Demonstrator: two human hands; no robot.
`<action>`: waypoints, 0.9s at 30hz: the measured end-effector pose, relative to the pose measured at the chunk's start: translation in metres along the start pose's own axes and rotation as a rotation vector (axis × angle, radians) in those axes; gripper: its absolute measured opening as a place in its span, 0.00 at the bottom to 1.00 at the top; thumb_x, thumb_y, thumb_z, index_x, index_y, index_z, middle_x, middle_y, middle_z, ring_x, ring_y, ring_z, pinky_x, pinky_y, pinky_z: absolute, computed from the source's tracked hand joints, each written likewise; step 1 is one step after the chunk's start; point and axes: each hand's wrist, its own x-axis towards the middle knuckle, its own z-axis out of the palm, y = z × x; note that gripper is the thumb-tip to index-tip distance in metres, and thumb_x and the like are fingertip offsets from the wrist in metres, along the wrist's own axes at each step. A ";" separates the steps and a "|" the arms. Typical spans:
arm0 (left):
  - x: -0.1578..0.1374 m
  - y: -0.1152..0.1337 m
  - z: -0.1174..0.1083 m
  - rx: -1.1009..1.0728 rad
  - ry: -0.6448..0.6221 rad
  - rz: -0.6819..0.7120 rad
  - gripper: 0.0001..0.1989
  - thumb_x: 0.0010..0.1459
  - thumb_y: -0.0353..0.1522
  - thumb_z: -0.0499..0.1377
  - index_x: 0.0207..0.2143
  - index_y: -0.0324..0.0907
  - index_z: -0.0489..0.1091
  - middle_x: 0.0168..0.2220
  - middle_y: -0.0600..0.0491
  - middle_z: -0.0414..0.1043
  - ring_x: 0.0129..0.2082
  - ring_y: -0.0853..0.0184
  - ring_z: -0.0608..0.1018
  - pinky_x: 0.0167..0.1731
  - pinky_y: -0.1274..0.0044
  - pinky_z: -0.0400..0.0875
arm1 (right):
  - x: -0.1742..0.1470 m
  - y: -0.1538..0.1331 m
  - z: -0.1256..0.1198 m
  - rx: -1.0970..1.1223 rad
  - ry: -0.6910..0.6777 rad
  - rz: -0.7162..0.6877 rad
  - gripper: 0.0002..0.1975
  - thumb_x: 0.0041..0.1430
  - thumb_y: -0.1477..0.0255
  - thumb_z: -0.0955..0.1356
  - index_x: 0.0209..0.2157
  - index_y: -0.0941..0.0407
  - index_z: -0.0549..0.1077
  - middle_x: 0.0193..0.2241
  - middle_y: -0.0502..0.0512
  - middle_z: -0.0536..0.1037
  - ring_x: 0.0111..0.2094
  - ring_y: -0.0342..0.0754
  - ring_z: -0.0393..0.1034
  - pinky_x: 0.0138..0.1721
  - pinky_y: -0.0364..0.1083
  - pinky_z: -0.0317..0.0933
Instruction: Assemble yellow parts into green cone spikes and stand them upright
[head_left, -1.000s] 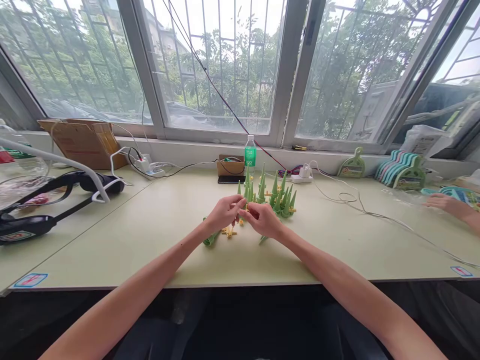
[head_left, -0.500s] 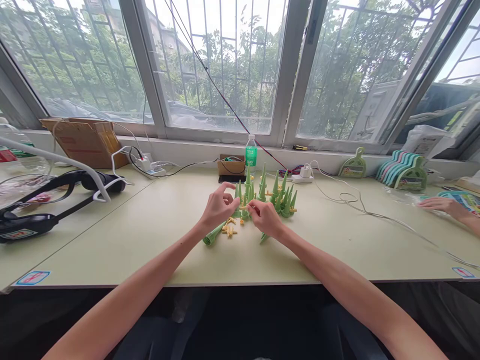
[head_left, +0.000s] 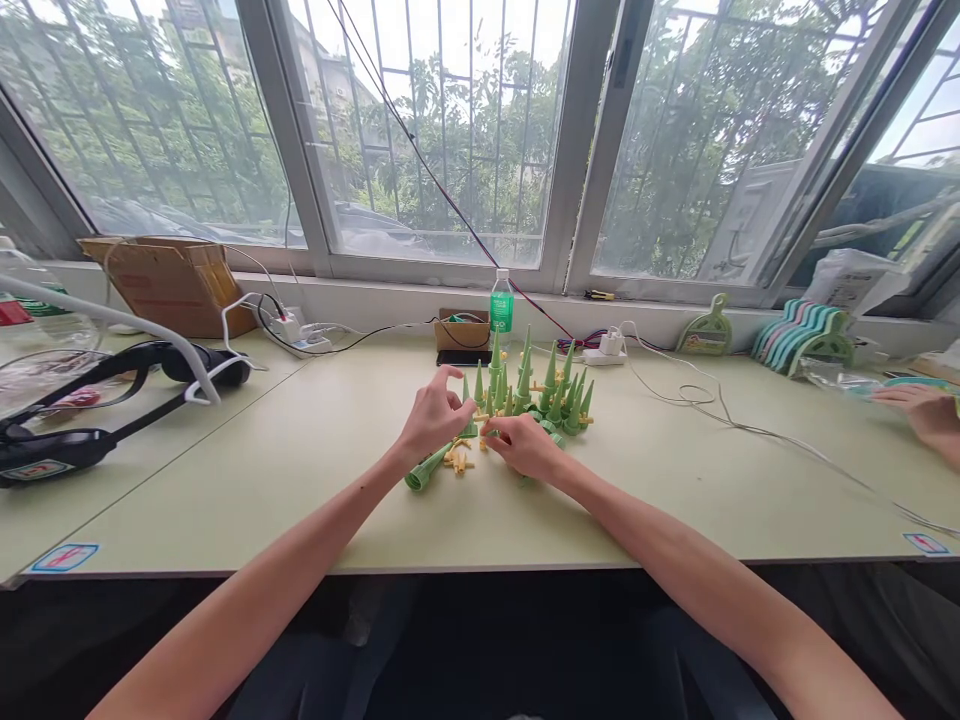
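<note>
My left hand (head_left: 435, 415) is curled, thumb and index finger around a green plant-watering spike (head_left: 466, 388) that is partly hidden behind the thumb. A small yellow valve (head_left: 481, 418) shows by the thumb tip. My right hand (head_left: 523, 443) is bent low with its fingertips pinched together at another yellow valve (head_left: 483, 445) near the table top; the fingers partly cover the contact. Behind both hands, several green spikes (head_left: 551, 375) stand upright, some with yellow valves. One green spike (head_left: 421, 474) lies below my left hand, beside a small heap of yellow valves (head_left: 459, 461).
Behind the spikes are a green-labelled bottle (head_left: 502, 305), a small cardboard box (head_left: 463, 330) and a dark phone (head_left: 463, 357). A black headset (head_left: 97, 440) lies left. White cable (head_left: 750, 428) crosses the right side, where another person's hand (head_left: 919, 405) rests near small dustpans (head_left: 806, 340).
My right hand has moved slightly down and left, away from the valve by my left thumb. My left hand and its spike have shifted slightly left. The other person's hand has moved right.
</note>
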 end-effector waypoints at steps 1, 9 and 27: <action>0.000 -0.001 0.000 0.004 -0.005 -0.006 0.18 0.52 0.33 0.55 0.47 0.41 0.62 0.15 0.63 0.63 0.18 0.69 0.68 0.27 0.78 0.62 | 0.000 0.000 0.000 -0.002 -0.002 -0.002 0.08 0.60 0.75 0.66 0.34 0.55 0.78 0.16 0.44 0.65 0.19 0.39 0.53 0.27 0.39 0.51; 0.002 -0.006 0.000 0.025 -0.010 -0.039 0.19 0.52 0.33 0.55 0.48 0.42 0.60 0.14 0.63 0.63 0.17 0.68 0.67 0.25 0.78 0.60 | 0.002 -0.004 -0.002 -0.007 0.112 0.010 0.05 0.55 0.76 0.66 0.27 0.57 0.73 0.16 0.45 0.67 0.19 0.39 0.56 0.27 0.40 0.52; -0.003 -0.005 0.007 0.174 -0.414 0.031 0.15 0.52 0.31 0.52 0.43 0.42 0.66 0.14 0.62 0.62 0.18 0.68 0.67 0.22 0.78 0.58 | 0.000 -0.018 -0.013 0.191 0.354 -0.012 0.09 0.64 0.66 0.61 0.31 0.55 0.63 0.20 0.44 0.63 0.18 0.39 0.54 0.22 0.40 0.50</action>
